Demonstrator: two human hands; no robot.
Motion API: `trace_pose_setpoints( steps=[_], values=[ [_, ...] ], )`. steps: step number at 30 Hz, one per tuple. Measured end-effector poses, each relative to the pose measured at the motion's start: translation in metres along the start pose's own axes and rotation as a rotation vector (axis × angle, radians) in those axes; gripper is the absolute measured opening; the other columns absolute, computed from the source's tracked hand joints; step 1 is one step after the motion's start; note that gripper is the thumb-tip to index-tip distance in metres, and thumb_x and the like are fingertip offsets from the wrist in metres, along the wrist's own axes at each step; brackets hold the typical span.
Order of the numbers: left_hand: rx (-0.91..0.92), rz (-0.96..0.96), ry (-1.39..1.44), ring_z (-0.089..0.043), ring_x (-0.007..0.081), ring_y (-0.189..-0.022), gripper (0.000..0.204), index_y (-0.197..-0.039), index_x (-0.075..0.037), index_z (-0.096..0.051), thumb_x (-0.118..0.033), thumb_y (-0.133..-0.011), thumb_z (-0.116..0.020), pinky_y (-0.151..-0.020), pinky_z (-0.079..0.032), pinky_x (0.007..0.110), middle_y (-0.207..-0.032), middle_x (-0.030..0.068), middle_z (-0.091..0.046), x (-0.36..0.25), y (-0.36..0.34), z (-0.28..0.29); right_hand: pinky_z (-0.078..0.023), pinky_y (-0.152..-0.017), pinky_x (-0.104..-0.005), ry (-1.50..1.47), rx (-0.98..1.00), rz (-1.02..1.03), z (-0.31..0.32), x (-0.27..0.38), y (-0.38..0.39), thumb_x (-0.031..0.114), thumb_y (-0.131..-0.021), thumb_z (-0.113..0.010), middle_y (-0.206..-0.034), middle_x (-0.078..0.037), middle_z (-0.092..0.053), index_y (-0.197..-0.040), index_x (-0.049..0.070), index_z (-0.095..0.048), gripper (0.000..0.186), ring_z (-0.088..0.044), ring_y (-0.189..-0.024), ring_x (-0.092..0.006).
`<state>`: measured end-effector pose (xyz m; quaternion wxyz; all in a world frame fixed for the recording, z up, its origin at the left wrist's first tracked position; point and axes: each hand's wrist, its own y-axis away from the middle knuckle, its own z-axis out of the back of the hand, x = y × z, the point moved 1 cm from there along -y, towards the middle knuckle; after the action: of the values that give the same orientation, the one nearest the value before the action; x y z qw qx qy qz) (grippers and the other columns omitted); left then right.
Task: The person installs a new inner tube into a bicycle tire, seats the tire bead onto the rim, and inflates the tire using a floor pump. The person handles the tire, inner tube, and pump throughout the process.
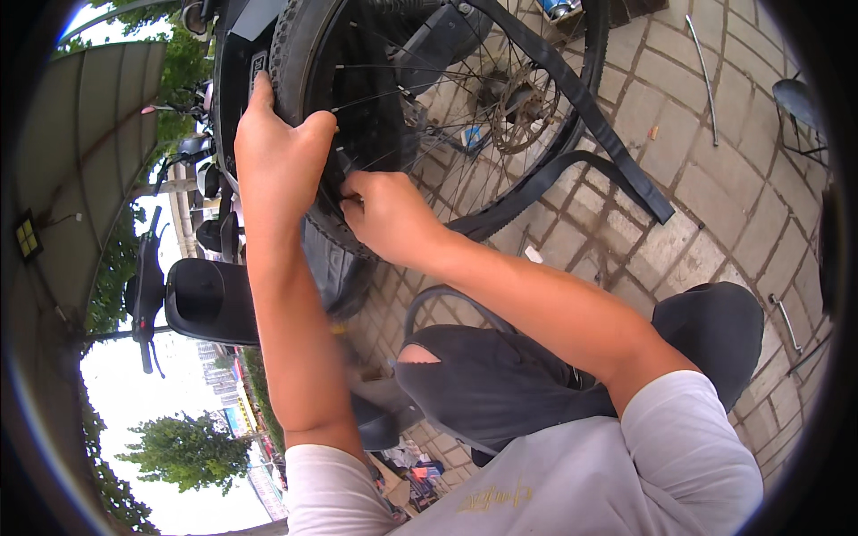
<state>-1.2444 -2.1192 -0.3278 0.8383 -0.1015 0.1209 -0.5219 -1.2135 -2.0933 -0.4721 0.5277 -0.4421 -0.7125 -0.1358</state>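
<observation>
A spoked bicycle wheel with a knobbly black tyre (288,45) and a disc brake rotor (525,121) stands at the upper middle. My left hand (279,152) grips the tyre's left side, index finger stretched along the tread and thumb toward the rim. The other left fingers are hidden. Lower on the same side, my right hand (391,217) has its fingers pinched at the tyre's edge by the rim; the fingertips are partly hidden. A flat black inner tube (608,134) drapes across the wheel's right side and hangs over the paving.
A metal rod (703,85) and a wrench-like tool (786,323) lie on the brick paving (715,210) at right. A dark stool (798,103) stands at far right. Parked scooters, one with a black seat (210,301), stand at left. My bent knees (492,380) are below the wheel.
</observation>
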Motion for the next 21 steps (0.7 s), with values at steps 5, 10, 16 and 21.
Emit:
trace_pose_setpoints(
  steps=[5,10,16,21],
  values=[
    [-0.006,-0.055,-0.028,-0.068,0.0331,-0.093,0.070,-0.131,0.018,-0.043,-0.011,-0.069,-0.059,-0.086,-0.051,0.035,-0.103,0.0307,-0.066,0.003,-0.001,-0.004,-0.044,-0.072,-0.0270,-0.426,0.524,-0.327,0.011,-0.006,-0.007,-0.005,-0.076,-0.050,-0.085,-0.004,-0.062,-0.096,-0.007,-0.061,0.023,-0.054,-0.082,-0.0118],
    [-0.156,-0.160,-0.129,-0.054,0.0423,-0.116,0.076,-0.140,0.010,-0.035,-0.008,-0.070,-0.059,-0.099,-0.043,0.041,-0.127,0.0293,-0.052,0.021,0.013,-0.014,-0.045,-0.072,-0.0332,-0.553,0.539,-0.199,-0.005,-0.029,0.003,0.009,-0.076,-0.061,-0.088,-0.011,-0.063,-0.096,-0.006,-0.058,0.025,-0.056,-0.082,-0.0180],
    [-0.192,-0.098,-0.047,-0.049,0.0415,-0.118,0.081,-0.144,0.004,-0.031,-0.005,-0.069,-0.060,-0.103,-0.038,0.042,-0.127,0.0256,-0.047,0.063,0.051,-0.019,-0.056,-0.063,-0.0303,-0.681,0.471,-0.482,0.089,-0.023,-0.038,0.056,-0.087,-0.064,-0.100,-0.016,-0.068,-0.122,-0.002,-0.055,0.068,-0.066,-0.068,-0.0186],
    [-0.275,-0.078,-0.170,-0.047,0.0402,-0.122,0.083,-0.145,0.002,-0.031,-0.009,-0.071,-0.069,-0.105,-0.037,0.044,-0.130,0.0236,-0.048,0.081,0.062,-0.019,-0.056,-0.073,-0.0375,-1.407,-0.057,-0.379,0.113,-0.052,-0.054,0.042,-0.092,-0.064,-0.103,-0.012,-0.068,-0.108,0.002,-0.058,0.044,-0.066,-0.080,-0.0195]
  ],
)
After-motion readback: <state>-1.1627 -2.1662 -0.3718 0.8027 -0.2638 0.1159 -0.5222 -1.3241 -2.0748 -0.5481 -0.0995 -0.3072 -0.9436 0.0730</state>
